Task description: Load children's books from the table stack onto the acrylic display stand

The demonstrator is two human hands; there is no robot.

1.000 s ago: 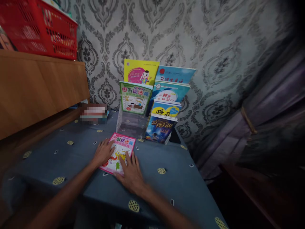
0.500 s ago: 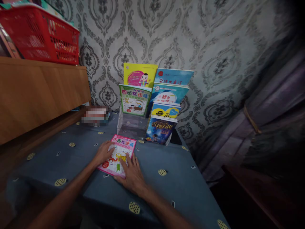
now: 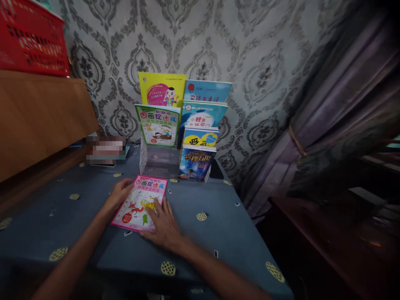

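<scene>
A children's picture book with a pink border [image 3: 137, 208] lies on the blue tablecloth in front of me, a fox and a tiger drawn on its cover. My left hand [image 3: 121, 192] rests against its upper left edge, fingers stretched out and touching the border. On the lower right side, my right hand [image 3: 164, 227] lies open with fingers spread along the edge and the thumb on the cover. Behind the book stands a clear tiered rack [image 3: 159, 168]. A green-bordered picture book [image 3: 158, 129] stands upright in its left column.
Right column books include a dark blue book [image 3: 196, 164], and a yellow book [image 3: 162, 89] stands at back left. A dark phone-like object [image 3: 216, 170] lies beside the rack. Left are a blurred stack [image 3: 106, 151], a wooden cabinet [image 3: 43, 116] and a red basket [image 3: 34, 41]; right, a curtain [image 3: 296, 125].
The view has swung to the right. My left hand has slid off the cover to the book's left edge, uncovering the fox. My right hand stays on the right side.
</scene>
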